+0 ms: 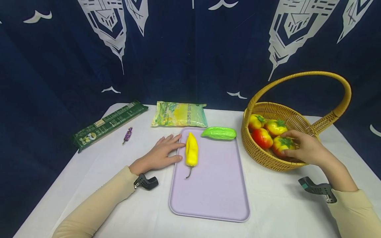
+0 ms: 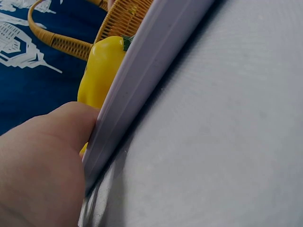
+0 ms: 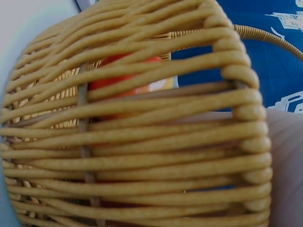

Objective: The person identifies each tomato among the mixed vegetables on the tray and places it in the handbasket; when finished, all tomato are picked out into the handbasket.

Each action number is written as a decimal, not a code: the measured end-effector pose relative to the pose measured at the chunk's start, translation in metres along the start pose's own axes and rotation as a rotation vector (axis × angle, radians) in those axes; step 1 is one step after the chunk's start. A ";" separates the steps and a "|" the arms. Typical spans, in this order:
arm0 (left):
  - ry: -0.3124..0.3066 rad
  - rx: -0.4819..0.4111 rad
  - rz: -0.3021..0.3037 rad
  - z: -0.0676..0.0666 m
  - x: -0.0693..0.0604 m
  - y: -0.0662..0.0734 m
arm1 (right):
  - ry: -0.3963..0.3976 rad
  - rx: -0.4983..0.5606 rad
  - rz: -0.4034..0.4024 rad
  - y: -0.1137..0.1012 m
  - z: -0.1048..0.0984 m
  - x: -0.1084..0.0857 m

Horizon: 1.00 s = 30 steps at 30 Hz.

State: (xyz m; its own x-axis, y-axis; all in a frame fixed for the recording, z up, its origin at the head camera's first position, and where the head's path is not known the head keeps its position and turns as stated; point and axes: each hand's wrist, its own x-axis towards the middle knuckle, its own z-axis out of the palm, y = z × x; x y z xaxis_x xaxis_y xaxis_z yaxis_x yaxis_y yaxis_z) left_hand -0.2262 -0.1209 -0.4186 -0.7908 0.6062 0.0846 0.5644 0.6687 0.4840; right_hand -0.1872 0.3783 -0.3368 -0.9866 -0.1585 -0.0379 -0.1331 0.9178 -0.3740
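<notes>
My right hand reaches into the wicker basket, its fingers and thumb placed on either side of a red-yellow tomato. Several more tomatoes lie beside it in the basket. In the right wrist view the basket's woven wall hides most of that hand. My left hand lies with fingers spread at the left rim of the lilac tray, fingertips touching it. On the tray, near those fingertips, is a yellow pepper. A green cucumber-like vegetable lies across the tray's far end.
A yellow-green packet lies behind the tray. To the left are a long dark green packet and a small purple wrapped candy. The basket's tall handle arches above the right side. A dark blue curtain hangs behind the white table.
</notes>
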 end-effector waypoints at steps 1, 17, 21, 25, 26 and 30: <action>0.000 -0.001 0.000 0.000 0.000 0.000 | 0.000 0.001 0.002 0.000 0.000 0.000; 0.002 -0.004 0.003 0.000 -0.001 -0.002 | -0.009 -0.004 0.019 -0.001 0.001 0.000; 0.003 0.002 0.002 0.001 0.000 -0.003 | -0.003 0.001 0.012 -0.001 0.000 -0.001; -0.008 0.003 -0.008 0.002 0.000 -0.003 | -0.001 0.005 0.014 -0.001 0.000 -0.002; -0.012 0.003 -0.010 0.001 0.001 -0.003 | -0.002 0.009 0.016 -0.001 0.000 -0.002; -0.020 0.009 -0.008 -0.001 0.001 -0.003 | 0.002 0.028 0.015 -0.002 0.000 -0.002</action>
